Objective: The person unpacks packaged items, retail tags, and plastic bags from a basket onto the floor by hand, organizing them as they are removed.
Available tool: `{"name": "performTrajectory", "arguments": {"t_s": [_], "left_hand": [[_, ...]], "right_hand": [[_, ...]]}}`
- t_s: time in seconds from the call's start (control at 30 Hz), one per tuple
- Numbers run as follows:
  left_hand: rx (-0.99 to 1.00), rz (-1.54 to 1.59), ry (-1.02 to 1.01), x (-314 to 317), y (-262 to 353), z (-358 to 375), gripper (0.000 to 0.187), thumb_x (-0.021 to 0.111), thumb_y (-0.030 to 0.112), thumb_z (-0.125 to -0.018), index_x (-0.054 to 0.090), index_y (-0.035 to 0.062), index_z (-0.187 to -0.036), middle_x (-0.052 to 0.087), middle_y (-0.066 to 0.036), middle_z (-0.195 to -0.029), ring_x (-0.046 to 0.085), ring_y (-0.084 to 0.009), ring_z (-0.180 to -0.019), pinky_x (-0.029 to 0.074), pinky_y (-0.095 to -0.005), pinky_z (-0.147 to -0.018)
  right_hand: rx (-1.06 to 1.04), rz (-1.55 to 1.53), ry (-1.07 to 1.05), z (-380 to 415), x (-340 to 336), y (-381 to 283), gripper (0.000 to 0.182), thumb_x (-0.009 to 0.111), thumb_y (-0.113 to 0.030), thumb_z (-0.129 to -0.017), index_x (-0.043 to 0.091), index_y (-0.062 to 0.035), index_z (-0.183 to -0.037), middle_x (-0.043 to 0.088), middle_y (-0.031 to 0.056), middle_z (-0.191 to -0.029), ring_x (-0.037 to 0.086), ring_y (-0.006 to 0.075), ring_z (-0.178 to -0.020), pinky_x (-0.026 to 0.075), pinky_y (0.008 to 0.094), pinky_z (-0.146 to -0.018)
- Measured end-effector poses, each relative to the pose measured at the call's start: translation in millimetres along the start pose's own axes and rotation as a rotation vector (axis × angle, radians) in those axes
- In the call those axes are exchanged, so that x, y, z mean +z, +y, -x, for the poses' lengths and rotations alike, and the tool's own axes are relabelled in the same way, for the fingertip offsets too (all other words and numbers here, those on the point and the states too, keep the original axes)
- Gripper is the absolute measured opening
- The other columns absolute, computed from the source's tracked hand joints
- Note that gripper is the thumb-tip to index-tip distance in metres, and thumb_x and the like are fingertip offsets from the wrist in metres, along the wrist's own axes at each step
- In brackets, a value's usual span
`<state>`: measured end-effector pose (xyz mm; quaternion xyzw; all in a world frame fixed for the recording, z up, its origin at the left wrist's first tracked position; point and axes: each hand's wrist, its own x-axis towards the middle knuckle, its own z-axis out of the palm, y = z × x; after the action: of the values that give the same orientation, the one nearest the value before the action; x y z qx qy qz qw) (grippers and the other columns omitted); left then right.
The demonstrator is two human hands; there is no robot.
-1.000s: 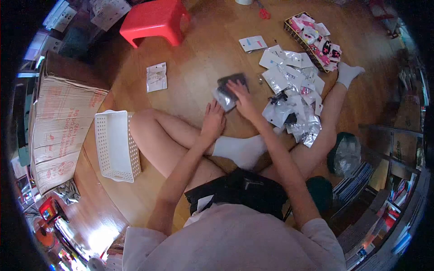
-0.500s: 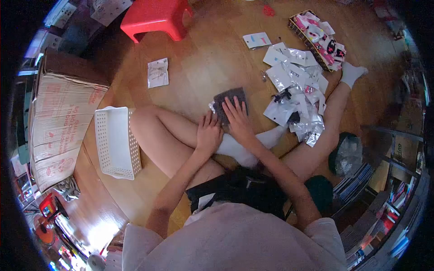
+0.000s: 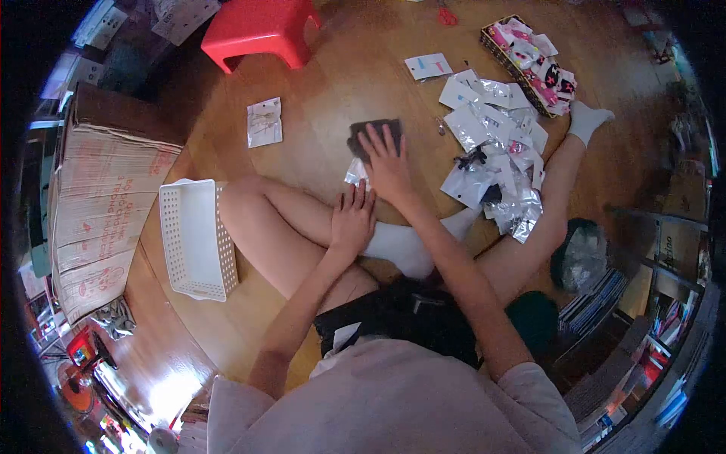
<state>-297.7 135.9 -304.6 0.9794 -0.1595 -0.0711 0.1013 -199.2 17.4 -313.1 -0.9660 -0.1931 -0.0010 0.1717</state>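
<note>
My right hand (image 3: 386,164) lies with fingers spread on a dark grey cloth-like pad (image 3: 361,149), which rests on the wooden floor in front of my crossed leg. Just below the pad a small shiny plastic packet (image 3: 355,173) shows; part of it may be hidden under the pad or hand. My left hand (image 3: 352,222) rests beside my shin, fingers stretched out flat. Its fingertips reach the packet's lower edge.
Several plastic packets with white cards (image 3: 495,136) are piled at right, by a patterned basket (image 3: 522,72). One packet (image 3: 264,122) lies alone at left. Around me stand a white perforated basket (image 3: 198,238), a red stool (image 3: 261,30) and folded cardboard (image 3: 102,212).
My right hand and the grey pad have slid forward and slightly left, away from me. More of the shiny packet shows now. My left hand has barely moved.
</note>
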Motion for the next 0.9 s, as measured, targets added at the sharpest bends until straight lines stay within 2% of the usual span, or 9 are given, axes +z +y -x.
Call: {"name": "performTrajectory", "arguments": {"t_s": [0.13, 0.2, 0.27, 0.3, 0.4, 0.6, 0.7, 0.8, 0.9], "left_hand": [[0.025, 0.020, 0.054, 1.7, -3.5, 1.8, 0.045, 0.054, 0.021, -0.081, 0.053, 0.0042, -0.122, 0.042, -0.016, -0.138, 0.040, -0.0316, -0.126, 0.031, -0.0482, -0.103], [0.049, 0.000, 0.045, 0.6, -3.9, 0.0, 0.044, 0.054, 0.022, -0.081, 0.054, 0.0040, -0.121, 0.043, -0.016, -0.137, 0.041, -0.0318, -0.125, 0.031, -0.0491, -0.103], [-0.014, -0.004, -0.182, -8.9, -0.1, -5.9, 0.045, 0.054, 0.024, -0.081, 0.054, 0.0037, -0.121, 0.044, -0.017, -0.135, 0.041, -0.0318, -0.125, 0.030, -0.0499, -0.104], [-0.045, -0.006, -0.298, -13.1, 1.9, -7.4, 0.045, 0.054, 0.025, -0.081, 0.054, 0.0036, -0.120, 0.045, -0.017, -0.134, 0.041, -0.0317, -0.125, 0.029, -0.0504, -0.104], [-0.036, 0.072, -0.258, -19.1, -0.8, -7.6, 0.047, 0.055, 0.026, -0.080, 0.053, 0.0033, -0.122, 0.046, -0.017, -0.132, 0.039, -0.0316, -0.127, 0.028, -0.0514, -0.105], [-0.014, 0.054, -0.093, -6.1, -2.4, -5.4, 0.060, 0.055, 0.027, -0.081, 0.040, 0.0085, -0.136, 0.037, -0.014, -0.142, 0.035, -0.0310, -0.130, 0.028, -0.0525, -0.105], [-0.003, 0.038, -0.104, -7.0, -4.5, -4.4, 0.064, 0.056, 0.026, -0.081, 0.035, 0.0109, -0.139, 0.032, -0.013, -0.145, 0.035, -0.0309, -0.131, 0.029, -0.0527, -0.105], [-0.001, 0.061, -0.048, -4.3, -4.1, -3.6, 0.059, 0.056, 0.027, -0.080, 0.042, 0.0069, -0.134, 0.034, -0.014, -0.144, 0.036, -0.0288, -0.130, 0.028, -0.0533, -0.104], [-0.008, 0.034, -0.100, -3.0, -4.2, -5.1, 0.060, 0.057, 0.025, -0.079, 0.042, 0.0067, -0.133, 0.041, -0.015, -0.138, 0.037, -0.0311, -0.129, 0.029, -0.0523, -0.104]], "right_hand": [[0.037, -0.136, 0.209, 11.7, -21.2, 2.7, 0.062, 0.057, -0.015, -0.081, 0.034, -0.0062, -0.138, 0.025, 0.0121, -0.148, 0.020, 0.0361, -0.137, 0.015, 0.0567, -0.109], [-0.127, -0.132, -0.002, 35.7, -20.8, -0.9, 0.066, 0.058, -0.013, -0.079, 0.031, -0.0058, -0.139, 0.024, 0.0100, -0.149, 0.022, 0.0346, -0.136, 0.017, 0.0540, -0.109], [-0.317, -0.108, -0.179, 59.8, 8.3, 6.6, 0.069, 0.060, -0.013, -0.078, 0.031, -0.0073, -0.140, 0.024, 0.0076, -0.149, 0.024, 0.0324, -0.136, 0.019, 0.0519, -0.109], [-0.211, -0.205, -0.168, 62.2, 6.3, 5.4, 0.069, 0.060, -0.012, -0.077, 0.031, -0.0108, -0.141, 0.025, 0.0029, -0.150, 0.025, 0.0265, -0.137, 0.019, 0.0485, -0.111], [-0.248, -0.147, -0.162, 44.4, 5.1, 9.0, 0.066, 0.057, -0.012, -0.079, 0.033, -0.0136, -0.140, 0.025, -0.0001, -0.150, 0.028, 0.0226, -0.135, 0.017, 0.0523, -0.111], [-0.302, 0.082, 0.152, -6.6, 24.4, 12.0, 0.056, 0.051, -0.012, -0.081, 0.040, -0.0099, -0.136, 0.033, 0.0039, -0.145, 0.033, 0.0294, -0.131, 0.016, 0.0619, -0.106], [-0.123, 0.101, 0.232, -27.6, 27.0, 10.5, 0.053, 0.049, -0.009, -0.080, 0.043, -0.0060, -0.133, 0.040, 0.0097, -0.139, 0.031, 0.0335, -0.132, 0.017, 0.0609, -0.107], [-0.017, -0.164, 0.342, -24.8, 7.0, 7.7, 0.049, 0.046, -0.007, -0.082, 0.044, -0.0031, -0.130, 0.045, 0.0136, -0.134, 0.032, 0.0353, -0.131, 0.018, 0.0588, -0.108], [-0.330, -0.071, 0.140, 23.0, 3.9, 3.8, 0.047, 0.044, -0.010, -0.084, 0.045, -0.0058, -0.130, 0.040, 0.0084, -0.140, 0.031, 0.0327, -0.133, 0.018, 0.0534, -0.111]]}}
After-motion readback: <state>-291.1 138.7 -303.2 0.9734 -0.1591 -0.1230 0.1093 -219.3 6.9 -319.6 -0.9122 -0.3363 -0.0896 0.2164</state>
